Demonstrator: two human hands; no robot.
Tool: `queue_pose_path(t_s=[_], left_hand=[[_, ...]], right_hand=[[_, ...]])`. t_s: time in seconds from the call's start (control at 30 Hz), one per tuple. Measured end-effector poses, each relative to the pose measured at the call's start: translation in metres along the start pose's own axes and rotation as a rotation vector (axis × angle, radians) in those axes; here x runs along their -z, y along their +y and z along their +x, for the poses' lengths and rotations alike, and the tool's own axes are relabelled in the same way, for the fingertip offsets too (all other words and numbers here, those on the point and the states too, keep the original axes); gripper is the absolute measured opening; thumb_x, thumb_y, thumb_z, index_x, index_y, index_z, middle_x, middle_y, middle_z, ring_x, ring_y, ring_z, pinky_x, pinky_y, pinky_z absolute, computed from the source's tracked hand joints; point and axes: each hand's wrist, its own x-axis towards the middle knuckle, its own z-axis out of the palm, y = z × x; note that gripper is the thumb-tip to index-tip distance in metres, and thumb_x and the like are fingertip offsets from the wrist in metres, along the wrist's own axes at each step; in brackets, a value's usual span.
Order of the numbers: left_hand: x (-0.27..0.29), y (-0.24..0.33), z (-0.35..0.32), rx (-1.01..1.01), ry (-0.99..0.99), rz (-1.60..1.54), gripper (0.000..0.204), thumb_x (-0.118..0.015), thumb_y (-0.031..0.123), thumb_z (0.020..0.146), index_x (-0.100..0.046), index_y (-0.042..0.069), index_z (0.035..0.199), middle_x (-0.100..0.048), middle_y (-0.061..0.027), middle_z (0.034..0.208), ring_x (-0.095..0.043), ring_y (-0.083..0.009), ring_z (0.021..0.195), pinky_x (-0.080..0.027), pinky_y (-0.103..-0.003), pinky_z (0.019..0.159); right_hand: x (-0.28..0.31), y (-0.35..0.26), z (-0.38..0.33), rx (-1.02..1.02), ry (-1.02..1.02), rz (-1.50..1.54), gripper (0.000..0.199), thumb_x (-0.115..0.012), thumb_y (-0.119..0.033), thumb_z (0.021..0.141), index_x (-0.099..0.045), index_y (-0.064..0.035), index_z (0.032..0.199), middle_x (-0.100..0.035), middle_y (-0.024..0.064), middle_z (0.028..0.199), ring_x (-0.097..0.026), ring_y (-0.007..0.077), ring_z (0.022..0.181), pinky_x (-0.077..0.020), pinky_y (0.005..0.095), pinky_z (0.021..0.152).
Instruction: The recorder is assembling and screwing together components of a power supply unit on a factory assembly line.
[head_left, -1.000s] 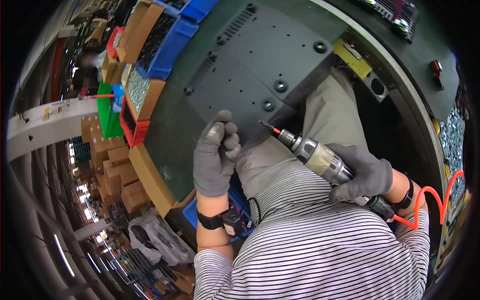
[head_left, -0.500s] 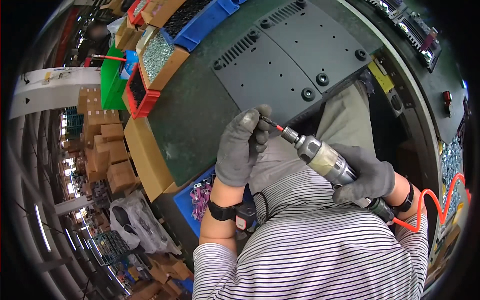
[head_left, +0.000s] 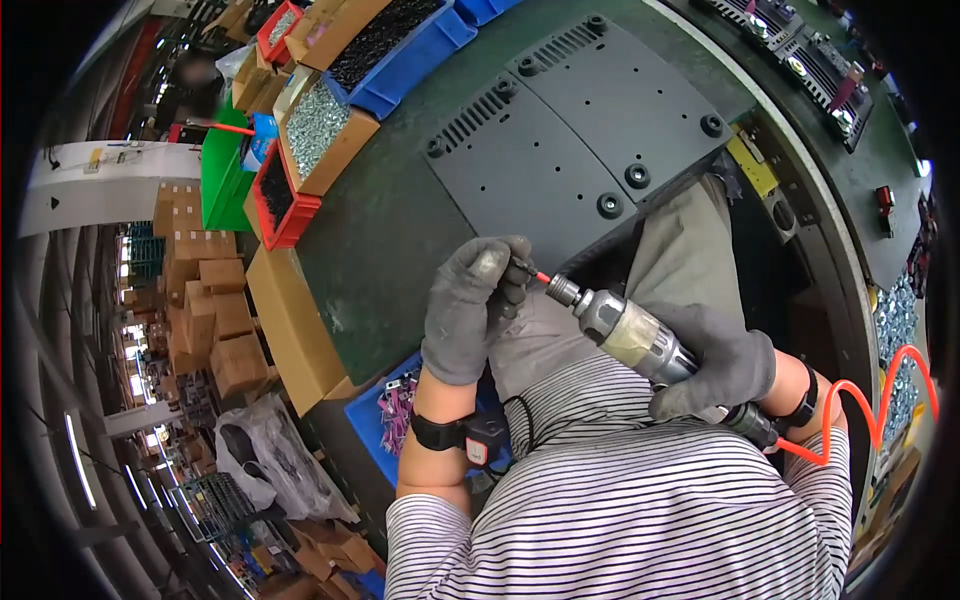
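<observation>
My right hand (head_left: 718,362), in a grey work glove, wraps round the body of a power screwdriver (head_left: 632,333) held across my lap. Its red bit (head_left: 542,277) points up and left. My left hand (head_left: 470,308), gloved as well, pinches a small black screw (head_left: 524,266) at the tip of that bit; the fingers hide part of it. Just beyond both hands, two dark grey panels (head_left: 545,180) (head_left: 640,100) lie side by side on the green table. They have slots, small holes and round black feet (head_left: 610,205).
To the left stand a blue bin (head_left: 400,60) of black parts, a cardboard box (head_left: 318,130) of silver screws and a red bin (head_left: 285,205). A blue tray (head_left: 365,425) sits by my left forearm. An orange coiled hose (head_left: 850,390) trails right from the screwdriver.
Both hands and the screwdriver sit slightly lower and further left in the picture. The panels also appear a little lower, as the view has shifted. Both grips stay the same.
</observation>
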Motion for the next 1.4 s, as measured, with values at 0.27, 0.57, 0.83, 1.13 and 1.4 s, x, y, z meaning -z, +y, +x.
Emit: queue_pose_path(t_s=[0.27, 0.57, 0.83, 1.13, 1.4], left_hand=[[0.026, -0.029, -0.02, 0.199, -0.271, 0.198, 0.038, -0.057, 0.033, 0.089, -0.058, -0.001, 0.106, -0.061, -0.008, 0.094, -0.059, -0.0108, 0.069, -0.048, -0.023, 0.057], [0.014, -0.072, -0.003, -0.514, 0.029, 1.174, 0.04, -0.06, 0.039, 0.084, -0.056, 0.0, 0.091, -0.058, -0.0162, 0.077, -0.057, -0.0363, 0.065, -0.047, -0.043, 0.06], [-0.038, 0.079, -0.014, -0.791, 0.062, 1.691, 0.033, -0.061, 0.035, 0.081, -0.048, 0.005, 0.073, -0.05, -0.0133, 0.064, -0.052, -0.0325, 0.056, -0.042, -0.041, 0.052], [-0.069, 0.095, 0.028, -0.459, -0.064, 1.731, 0.031, -0.059, 0.036, 0.082, -0.055, 0.005, 0.087, -0.059, -0.0169, 0.081, -0.057, -0.0359, 0.08, -0.044, -0.044, 0.068], [-0.07, 0.096, 0.028, -0.384, -0.055, 1.704, 0.03, -0.06, 0.035, 0.082, -0.055, 0.006, 0.086, -0.059, -0.016, 0.079, -0.057, -0.0354, 0.077, -0.043, -0.044, 0.066]], right_hand=[[0.008, 0.008, -0.01, 0.079, 0.017, 0.039, 0.069, -0.077, -0.02, 0.066, -0.045, 0.0008, 0.123, -0.061, 0.0084, 0.086, -0.059, 0.0162, 0.075, -0.0474, 0.0289, 0.071], [0.017, 0.013, -0.021, 0.035, 0.104, 0.28, 0.065, -0.074, -0.016, 0.067, -0.045, 0.002, 0.122, -0.055, 0.004, 0.085, -0.054, 0.0119, 0.074, -0.0452, 0.0264, 0.068], [0.03, 0.009, -0.047, 0.147, 0.29, 0.375, 0.067, -0.075, -0.016, 0.06, -0.048, 0.002, 0.118, -0.055, 0.0021, 0.083, -0.053, 0.0105, 0.069, -0.0442, 0.0242, 0.063], [0.034, -0.002, -0.047, 0.191, 0.22, 0.17, 0.064, -0.08, -0.023, 0.063, -0.05, 0.0029, 0.113, -0.055, 0.0026, 0.08, -0.051, 0.0099, 0.066, -0.0437, 0.0246, 0.061], [0.041, -0.016, -0.032, 0.158, 0.176, 0.092, 0.052, -0.079, -0.021, 0.063, -0.054, 0.0007, 0.104, -0.054, 0.0014, 0.076, -0.05, 0.0101, 0.066, -0.0434, 0.0263, 0.062]])
